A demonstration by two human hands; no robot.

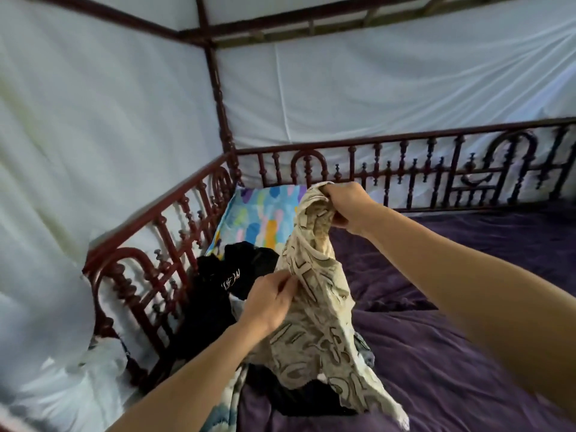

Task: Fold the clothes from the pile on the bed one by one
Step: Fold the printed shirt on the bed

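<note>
A cream garment with a brown-grey pattern [314, 310] hangs in the air over the bed. My right hand [346, 204] is shut on its upper end, raised near the headboard rail. My left hand [271, 299] pinches its edge lower down, at the left side. The cloth droops from both hands to the bedsheet. Under and behind it lies the pile of clothes [224, 291], mostly black, one piece with white lettering. Part of the pile is hidden by the hanging garment.
A purple sheet [452, 307] covers the bed. A colourful pillow [258, 219] lies at the far corner. Dark red turned-wood railings [405, 169] run along the far and left sides, with white netting [93, 120] behind them.
</note>
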